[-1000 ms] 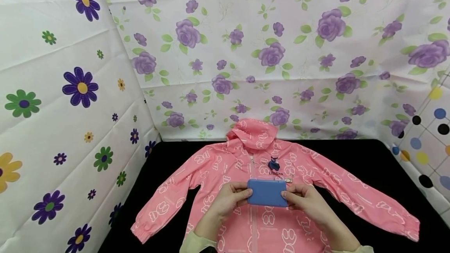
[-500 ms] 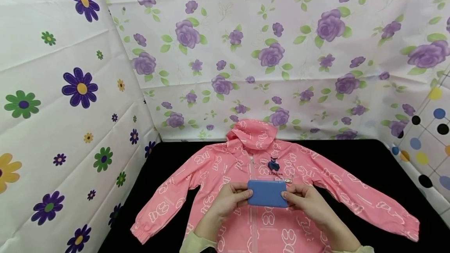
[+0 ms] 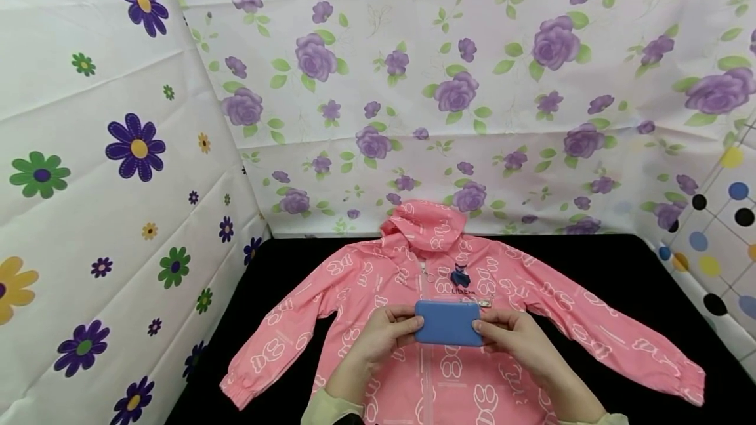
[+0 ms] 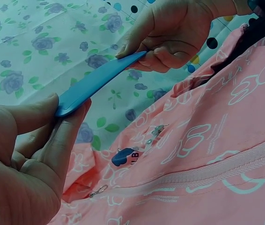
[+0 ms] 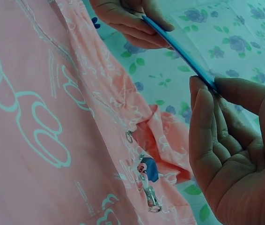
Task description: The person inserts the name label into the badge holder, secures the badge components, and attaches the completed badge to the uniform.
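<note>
A thin, flat, blue rectangular slab with rounded corners (image 3: 448, 323) is held above the front of a pink hooded jacket (image 3: 378, 281). My left hand (image 3: 382, 335) pinches its left end between thumb and fingers. The right hand (image 3: 512, 333) pinches the opposite end the same way. Seen edge-on in the left wrist view, the blue slab (image 4: 97, 84) is slim and stays apart from the cloth. What its underside looks like cannot be told. The jacket lies spread, front up, with its zip down the middle and a dark blue figure printed on the chest (image 3: 460, 275).
A black table top (image 3: 614, 274) lies under the jacket, whose sleeves reach out to both sides. Flower-patterned sheets (image 3: 354, 84) hang behind and on the left, a dotted one (image 3: 717, 241) on the right. A shiny silver tag (image 3: 485, 303) sits on the jacket's chest.
</note>
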Demonstrator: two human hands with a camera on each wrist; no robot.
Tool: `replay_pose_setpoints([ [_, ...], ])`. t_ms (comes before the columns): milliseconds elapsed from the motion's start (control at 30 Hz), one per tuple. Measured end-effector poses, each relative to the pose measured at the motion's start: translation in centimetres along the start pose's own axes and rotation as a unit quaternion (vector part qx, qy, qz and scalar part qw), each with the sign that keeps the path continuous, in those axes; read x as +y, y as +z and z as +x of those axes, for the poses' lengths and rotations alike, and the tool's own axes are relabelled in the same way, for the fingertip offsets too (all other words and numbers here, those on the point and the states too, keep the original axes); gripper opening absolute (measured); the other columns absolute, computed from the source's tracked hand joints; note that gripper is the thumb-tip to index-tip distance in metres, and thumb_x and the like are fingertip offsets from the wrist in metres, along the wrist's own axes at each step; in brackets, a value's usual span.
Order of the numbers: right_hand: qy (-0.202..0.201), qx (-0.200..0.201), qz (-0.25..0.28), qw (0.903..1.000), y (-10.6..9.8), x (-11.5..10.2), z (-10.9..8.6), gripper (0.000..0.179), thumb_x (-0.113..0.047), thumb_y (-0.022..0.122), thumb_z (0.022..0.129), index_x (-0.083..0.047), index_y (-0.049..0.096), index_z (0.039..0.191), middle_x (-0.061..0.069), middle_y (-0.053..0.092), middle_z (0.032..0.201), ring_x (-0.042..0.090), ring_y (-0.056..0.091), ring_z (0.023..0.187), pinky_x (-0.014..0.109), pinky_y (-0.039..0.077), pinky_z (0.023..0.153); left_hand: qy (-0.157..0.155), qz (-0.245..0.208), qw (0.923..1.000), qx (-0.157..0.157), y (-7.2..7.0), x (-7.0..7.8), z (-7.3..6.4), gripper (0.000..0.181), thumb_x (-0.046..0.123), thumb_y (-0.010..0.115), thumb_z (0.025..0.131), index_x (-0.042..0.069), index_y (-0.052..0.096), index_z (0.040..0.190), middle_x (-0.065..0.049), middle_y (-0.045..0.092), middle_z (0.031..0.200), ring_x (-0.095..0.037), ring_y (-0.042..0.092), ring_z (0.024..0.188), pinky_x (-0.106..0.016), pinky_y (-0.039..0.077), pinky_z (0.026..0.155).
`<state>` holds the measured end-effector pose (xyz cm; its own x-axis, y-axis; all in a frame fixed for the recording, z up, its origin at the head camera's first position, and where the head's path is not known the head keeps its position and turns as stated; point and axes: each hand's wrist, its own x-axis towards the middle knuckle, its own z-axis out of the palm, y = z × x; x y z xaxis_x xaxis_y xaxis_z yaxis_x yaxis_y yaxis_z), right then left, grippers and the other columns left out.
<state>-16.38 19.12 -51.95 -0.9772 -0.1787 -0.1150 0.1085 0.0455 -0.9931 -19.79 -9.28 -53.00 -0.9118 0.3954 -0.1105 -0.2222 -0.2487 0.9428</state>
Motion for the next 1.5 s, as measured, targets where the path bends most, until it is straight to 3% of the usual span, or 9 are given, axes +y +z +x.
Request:
replay_pose_setpoints([
  [233,0.002,-0.001,-0.008,1.0,-0.09,0.04,0.1,0.044,-0.018,0.078,0.1,0.014,0.066,0.128,0.013,0.076,0.102,0.02,0.072,0.079,0.031,0.064,0.072,0.001,-0.004,0.9999,-0.011,0.08,0.2,-0.02,0.029,-0.007,0.068,0.098,-0.021,0.065,0.124,-0.008,0.078,0.099,-0.014,0.077,0.088,-0.03,0.063,0.086],
  [667,-0.013,-0.014,-0.023,0.9996,-0.32,0.2,0.28,0.039,-0.017,0.077,0.101,0.013,0.067,0.125,0.014,0.075,0.097,0.018,0.072,0.081,0.032,0.064,0.072,0.003,-0.008,0.9997,-0.023,0.04,0.4,0.14,0.026,-0.003,0.067,0.1,-0.016,0.068,0.122,-0.006,0.077,0.099,-0.014,0.077,0.088,-0.031,0.063,0.086],
  [833,-0.018,0.008,-0.048,0.9987,-0.38,0.0,0.16,0.03,-0.014,0.078,0.099,0.01,0.07,0.115,0.012,0.075,0.092,0.018,0.072,0.081,0.032,0.063,0.072,0.004,-0.011,0.9997,-0.023,-0.19,0.55,0.08,0.028,0.005,0.064,0.105,-0.015,0.068,0.124,-0.01,0.078,0.103,-0.016,0.077,0.091,-0.033,0.063,0.089],
  [1100,-0.036,0.039,-0.087,0.9949,-0.5,0.08,-0.02,0.017,-0.011,0.08,0.097,0.002,0.07,0.101,0.009,0.07,0.088,0.019,0.068,0.082,0.03,0.061,0.074,-0.009,-0.024,0.9996,-0.011,-0.47,0.68,0.24,0.042,0.011,0.06,0.109,-0.022,0.058,0.135,-0.016,0.076,0.111,-0.016,0.077,0.096,-0.033,0.061,0.093],
  [1300,-0.08,0.039,-0.106,0.9905,-0.68,0.25,-0.08,0.012,-0.008,0.082,0.093,-0.001,0.073,0.095,0.006,0.071,0.086,0.014,0.065,0.079,0.029,0.059,0.072,-0.017,0.012,0.9996,-0.02,-0.45,0.37,0.27,0.044,0.016,0.061,0.11,-0.018,0.059,0.138,-0.023,0.073,0.125,-0.023,0.075,0.111,-0.031,0.06,0.096],
  [1400,-0.107,0.038,-0.109,0.9875,-0.7,0.33,-0.11,0.007,-0.007,0.083,0.092,-0.003,0.078,0.095,0.005,0.074,0.09,0.011,0.068,0.081,0.027,0.06,0.072,-0.025,0.034,0.9982,-0.042,-0.23,0.1,0.33,0.047,0.017,0.061,0.11,-0.018,0.056,0.141,-0.028,0.07,0.131,-0.03,0.071,0.12,-0.032,0.059,0.099],
  [1500,-0.127,0.042,-0.113,0.9846,-0.74,0.33,-0.14,0.008,-0.007,0.085,0.089,-0.005,0.083,0.096,0.005,0.078,0.098,0.01,0.071,0.085,0.026,0.061,0.074,-0.038,0.036,0.9963,-0.068,0.1,-0.12,0.32,0.047,0.016,0.059,0.11,-0.019,0.054,0.142,-0.031,0.068,0.133,-0.031,0.072,0.119,-0.038,0.058,0.101],
])
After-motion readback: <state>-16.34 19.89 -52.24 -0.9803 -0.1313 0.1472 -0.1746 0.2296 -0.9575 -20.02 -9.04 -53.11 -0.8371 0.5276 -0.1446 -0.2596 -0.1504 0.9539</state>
